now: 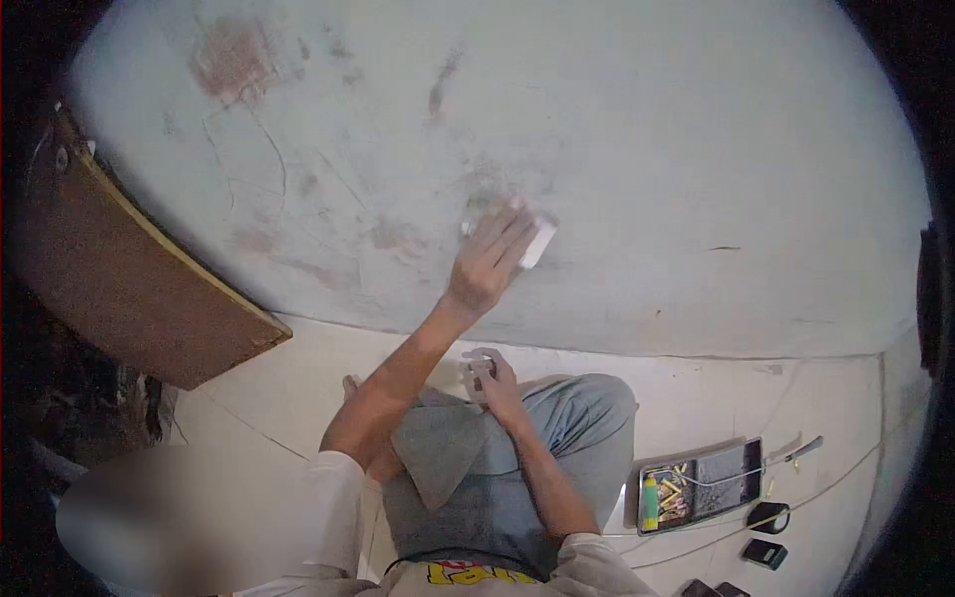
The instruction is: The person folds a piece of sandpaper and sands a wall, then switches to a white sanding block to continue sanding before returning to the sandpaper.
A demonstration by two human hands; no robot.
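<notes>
Fingers extended, my left hand (489, 261) presses a white pad (540, 244) flat against the pale, stained wall (637, 179). The pad's edge shows to the right of the fingers. My right hand (490, 381) is low beside my knee, over the light tiled floor (696, 398), near the foot of the wall. Its fingers are loosely curled and apart, and I can make out nothing held in them. A grey pointed piece of cloth (438, 463) lies over my lap.
A brown board (149, 269) leans at the left. On the floor to the right are a black tray (731, 483) with small yellow pieces and a green-labelled item, a long-handled tool (804, 450), a black roll (769, 516) and a small black box (764, 554). A thin cord crosses there.
</notes>
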